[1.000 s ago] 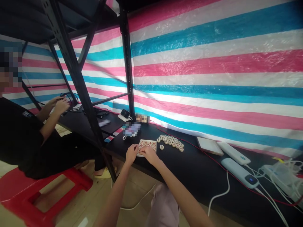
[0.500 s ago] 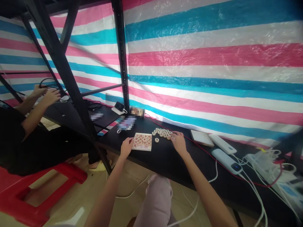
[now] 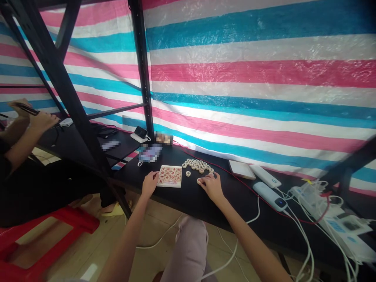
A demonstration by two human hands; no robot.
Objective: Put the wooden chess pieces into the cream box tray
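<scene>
A small wooden board with red-marked round pieces on it lies on the black table. My left hand rests against its left edge, fingers curled on the rim. A cluster of loose round wooden pieces lies just right of the board. My right hand sits at the near side of that cluster, with its fingertips pinched on one round piece.
Two white power banks and a flat white tile lie to the right, with a power strip and tangled cables. A black rack post stands behind. Another person sits left on a red stool.
My right hand left the board, reached right to the loose pieces, then drew back a little with one piece. My left hand stayed at the board's edge. The view drifted right.
</scene>
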